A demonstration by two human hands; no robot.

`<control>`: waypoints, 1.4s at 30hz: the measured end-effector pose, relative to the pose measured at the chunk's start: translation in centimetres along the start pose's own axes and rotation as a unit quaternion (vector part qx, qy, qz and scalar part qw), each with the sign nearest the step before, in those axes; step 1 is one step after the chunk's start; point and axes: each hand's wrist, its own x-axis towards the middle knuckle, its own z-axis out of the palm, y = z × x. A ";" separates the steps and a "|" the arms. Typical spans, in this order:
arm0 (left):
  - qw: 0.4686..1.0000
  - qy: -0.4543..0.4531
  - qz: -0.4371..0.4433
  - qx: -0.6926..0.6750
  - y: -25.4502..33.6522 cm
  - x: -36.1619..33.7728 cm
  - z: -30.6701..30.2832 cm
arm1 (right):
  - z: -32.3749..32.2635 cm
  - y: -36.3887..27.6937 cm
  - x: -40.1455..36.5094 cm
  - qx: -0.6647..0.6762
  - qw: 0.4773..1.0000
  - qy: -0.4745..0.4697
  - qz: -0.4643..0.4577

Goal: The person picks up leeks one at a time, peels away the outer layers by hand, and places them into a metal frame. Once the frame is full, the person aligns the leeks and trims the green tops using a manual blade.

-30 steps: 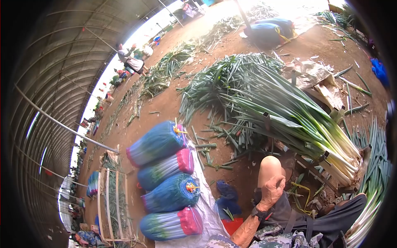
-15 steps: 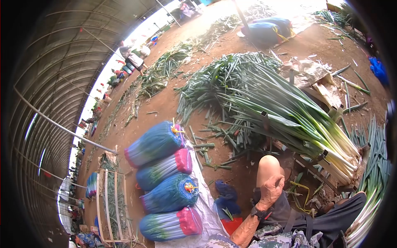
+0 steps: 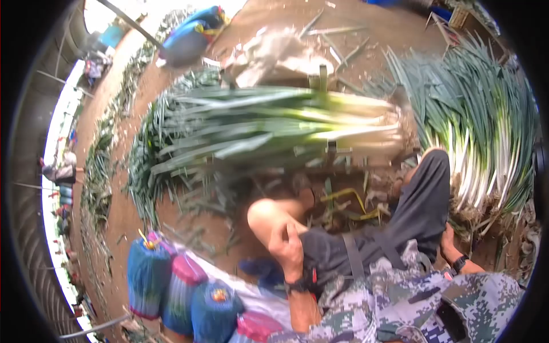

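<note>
My left hand point(image 3: 286, 250) rests by my bare knee, its fingers bent and pressed together; anything inside them is hidden. On the right, my right hand point(image 3: 449, 240) hangs beside my dark-trousered thigh, with its fingers mostly out of sight. In front of my legs, a large bundle of green onions point(image 3: 257, 128) lies across a low metal frame point(image 3: 331, 147), white root ends to the right and green leaves to the left. Another pile of green onions point(image 3: 474, 126) lies on the ground beyond my right knee. Neither hand touches the onions.
Several netted bundles point(image 3: 150, 277) stand at the lower left by a white sheet point(image 3: 257, 300). Crumpled sacking point(image 3: 274, 57) lies behind the frame. A blue bundle point(image 3: 191, 37) is farther back. Cut leaves litter the soil, and a person point(image 3: 60, 173) is at far left.
The view has turned right, so the onion bundle and netted bundles appear farther left. My right hand and more of the right-hand onion pile have come into view. My left hand remains by the knee.
</note>
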 end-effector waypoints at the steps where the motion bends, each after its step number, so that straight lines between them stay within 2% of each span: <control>1: 1.000 0.010 0.020 0.004 -0.6 0.2 0.5 | -0.5 -0.6 0.2 0.001 1.000 0.006 0.002; 4: 0.999 -0.022 -0.042 -0.014 3.3 0.8 0.0 | -2.3 -0.7 -0.1 -0.014 1.000 -0.002 0.008; 7: 0.996 -0.009 -0.089 -0.022 3.6 1.5 0.4 | -4.1 -1.1 -0.2 -0.018 1.000 -0.012 0.011; 9: 0.994 0.000 -0.097 -0.045 4.6 1.5 0.6 | -4.7 -2.2 -0.3 0.007 0.998 -0.048 0.033; 13: 0.992 -0.016 -0.113 -0.058 5.0 1.8 0.2 | -4.9 -6.3 -1.5 0.023 0.998 -0.055 0.032; 15: 0.994 -0.029 -0.073 -0.071 4.1 2.3 -0.1 | -5.7 -5.8 -3.2 -0.051 0.995 -0.085 -0.032; 17: 0.988 -0.036 -0.123 -0.083 5.2 3.1 0.1 | -6.6 -6.8 -3.8 -0.075 0.983 -0.154 -0.073; 20: 0.990 -0.068 -0.054 -0.115 5.4 6.1 1.6 | -5.8 -12.4 -2.2 0.008 0.980 -0.085 -0.178; 21: 0.990 -0.079 -0.043 -0.112 5.4 7.1 2.1 | -4.7 -14.5 -0.7 0.045 0.969 -0.056 -0.238; 23: 0.986 -0.074 -0.059 -0.135 7.3 9.0 4.2 | -1.8 -18.7 2.9 0.085 0.959 -0.051 -0.264; 24: 0.988 -0.095 -0.034 -0.116 7.8 10.3 5.2 | 0.4 -20.3 5.4 0.088 0.944 -0.052 -0.315; 25: 0.992 -0.106 0.040 -0.060 6.7 11.8 6.3 | 3.1 -21.4 7.9 0.076 0.931 -0.055 -0.352; 26: 0.989 -0.126 0.070 -0.033 6.6 13.1 7.3 | 5.9 -21.7 10.6 0.011 0.921 -0.068 -0.383; 29: 0.968 -0.185 0.158 0.058 6.6 16.2 10.0 | 15.2 -22.2 17.2 -0.092 0.910 -0.106 -0.391; 30: 0.949 -0.207 0.213 0.105 6.9 17.2 10.7 | 17.4 -21.8 18.7 -0.108 0.908 -0.119 -0.386; 33: 0.924 -0.234 0.248 0.175 5.5 19.4 12.7 | 21.8 -19.1 20.9 -0.079 0.893 -0.199 -0.396; 38: 0.894 -0.200 0.312 0.253 3.5 21.1 14.9 | 21.3 -16.4 20.2 -0.051 0.879 -0.159 -0.447; 42: 0.851 -0.228 0.368 0.296 3.9 21.7 16.8 | 20.3 -12.3 19.6 -0.048 0.899 -0.166 -0.402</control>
